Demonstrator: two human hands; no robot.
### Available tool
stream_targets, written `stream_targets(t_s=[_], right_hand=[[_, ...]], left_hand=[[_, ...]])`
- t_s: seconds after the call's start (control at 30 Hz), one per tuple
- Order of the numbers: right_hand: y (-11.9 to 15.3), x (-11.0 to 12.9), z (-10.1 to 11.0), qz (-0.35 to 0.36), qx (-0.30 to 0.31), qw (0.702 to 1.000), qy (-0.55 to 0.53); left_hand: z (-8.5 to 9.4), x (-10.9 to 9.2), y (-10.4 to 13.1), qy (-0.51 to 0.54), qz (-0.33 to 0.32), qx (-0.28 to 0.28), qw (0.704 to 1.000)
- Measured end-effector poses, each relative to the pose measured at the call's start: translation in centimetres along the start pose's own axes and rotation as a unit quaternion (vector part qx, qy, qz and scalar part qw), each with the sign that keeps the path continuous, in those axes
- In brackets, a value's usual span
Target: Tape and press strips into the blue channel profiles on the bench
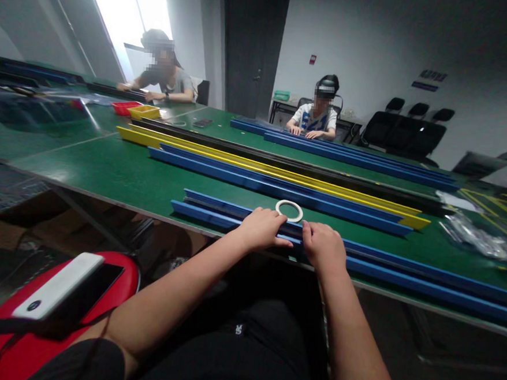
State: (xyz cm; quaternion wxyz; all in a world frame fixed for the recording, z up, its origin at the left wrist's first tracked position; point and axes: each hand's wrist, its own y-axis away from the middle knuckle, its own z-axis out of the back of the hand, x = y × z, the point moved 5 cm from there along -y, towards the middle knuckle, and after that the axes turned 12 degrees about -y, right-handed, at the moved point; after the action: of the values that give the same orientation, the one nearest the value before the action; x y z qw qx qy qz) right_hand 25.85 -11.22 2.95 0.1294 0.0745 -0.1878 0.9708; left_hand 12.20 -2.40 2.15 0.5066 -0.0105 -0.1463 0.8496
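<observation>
A long blue channel-shaped bar lies along the near edge of the green table. My left hand is over its middle, fingers curled across the far side and thumb stretched out to the right along the near wall. Just to the right, my right hand grips the same bar with bent fingers, thumb pointing up the channel. The fingertips of both hands are partly hidden. A white ring, like a thin roll of tape, lies on the table right behind the bar, between the two hands.
Beyond are another blue bar, a yellow bar and black bars. Clear plastic bags lie at the right. A red stool bearing a white power bank stands at my left. Two people sit across the green table.
</observation>
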Motion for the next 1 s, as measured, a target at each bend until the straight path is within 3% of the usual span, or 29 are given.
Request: stream_targets(t_s=[0.17,0.3,0.47,0.6,0.83,1.0], right_hand=[[0.8,-5.3,1.3,-0.049,-0.036,0.998,0.020],[1.4,-9.9,2.0,-0.105,-0.015,0.994,0.022],[1.6,-12.7,2.6,-0.127,0.004,0.992,0.011],[1.2,-11.0,2.4,-0.114,0.007,0.993,0.021],[1.0,-1.0,0.0,0.032,-0.053,0.998,0.022],[1.4,-0.5,-0.5,0.006,-0.109,0.994,0.006]], left_hand=[[0.1,4.2,2.0,-0.003,0.017,0.025,1.000],[-0.2,7.7,3.6,-0.008,0.037,0.038,0.999],[-0.1,8.4,4.3,-0.047,0.062,0.019,0.997],[0.1,6.3,3.6,-0.061,0.072,0.007,0.996],[-0.2,-0.1,0.2,-0.036,0.062,-0.015,0.997],[0.0,-0.7,-0.2,-0.006,0.033,-0.020,0.999]])
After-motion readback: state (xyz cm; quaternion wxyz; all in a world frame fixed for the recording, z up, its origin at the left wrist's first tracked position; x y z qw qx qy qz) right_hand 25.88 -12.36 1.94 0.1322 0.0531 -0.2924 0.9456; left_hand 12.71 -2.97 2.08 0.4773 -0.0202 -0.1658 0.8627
